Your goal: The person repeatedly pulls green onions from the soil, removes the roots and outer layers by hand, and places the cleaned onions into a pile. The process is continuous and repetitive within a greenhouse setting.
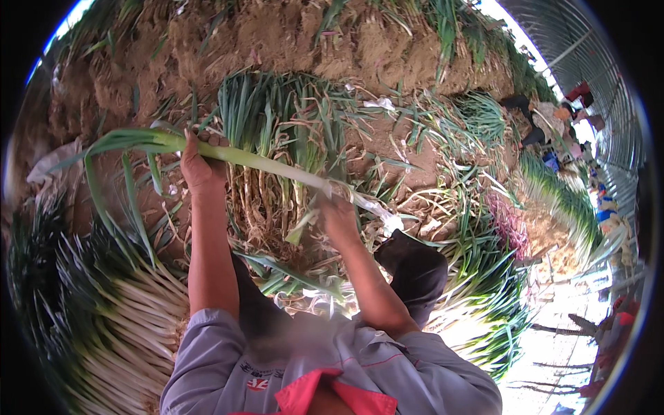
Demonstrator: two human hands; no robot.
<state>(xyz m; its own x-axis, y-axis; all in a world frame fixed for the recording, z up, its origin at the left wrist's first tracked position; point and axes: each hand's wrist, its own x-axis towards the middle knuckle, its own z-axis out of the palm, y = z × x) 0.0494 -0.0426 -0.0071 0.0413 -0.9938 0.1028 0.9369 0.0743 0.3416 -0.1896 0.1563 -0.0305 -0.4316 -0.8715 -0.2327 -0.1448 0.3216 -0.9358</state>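
Observation:
A long green onion (270,165) with a pale white shaft lies slantwise across the view. My left hand (204,162) is wrapped around it where the green leaves begin; the leaves (122,140) trail off to the left and droop. Around the lower white shaft is my right hand (340,218), somewhat blurred. A loose strip of leaf (301,225) hangs beside its fingers. Past the right hand, whitish layers of skin (371,205) run towards the root end. Below the shaft a bundle of untrimmed green onions (264,197) rests on the soil, dry roots towards me.
Piles of pale-stemmed green onions lie at my left (129,321) and right (467,316). A soil-covered heap of onions (290,39) spans the far side. Leaf scraps (436,202) litter the ground. Other people (555,124) are at the far right, beside another onion row (563,202).

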